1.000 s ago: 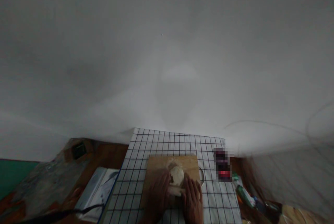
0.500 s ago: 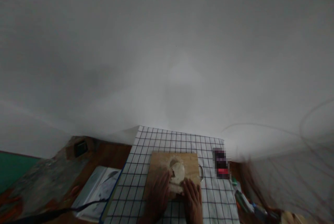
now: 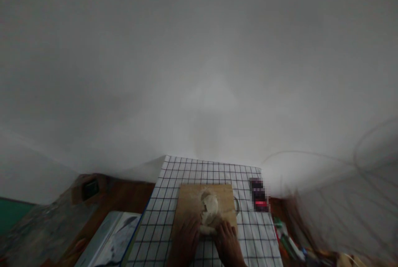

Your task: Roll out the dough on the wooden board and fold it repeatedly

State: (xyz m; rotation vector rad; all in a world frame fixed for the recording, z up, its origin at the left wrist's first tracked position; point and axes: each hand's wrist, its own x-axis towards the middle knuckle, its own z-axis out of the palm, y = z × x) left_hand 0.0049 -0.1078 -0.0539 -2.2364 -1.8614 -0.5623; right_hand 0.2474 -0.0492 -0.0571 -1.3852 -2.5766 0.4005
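A flat, pale piece of dough (image 3: 211,205) with an uneven left edge lies on a wooden board (image 3: 188,194), with flour dusted around its far side. Just below it, between my hands, is a pale roll-shaped piece (image 3: 207,230); whether it is a rolling pin or rolled dough I cannot tell. My left hand (image 3: 188,234) rests palm down at its left end, fingers stretched forward. At the right end lies my right hand (image 3: 226,236), palm down too, its fingers extended and slightly apart. Both hands cover the near part of the board.
The board stands on a table with a checked cloth (image 3: 161,205). A round rim (image 3: 237,207) shows beside the board's right edge. Farther right is a pixelated dark and red item (image 3: 259,195). A pale box-like object (image 3: 108,234) is on the left, below table height; a white wall rises behind.
Both hands and the roll-shaped piece have come slightly nearer to me along the board. My right forearm now slants more. The camera view has shifted a little.
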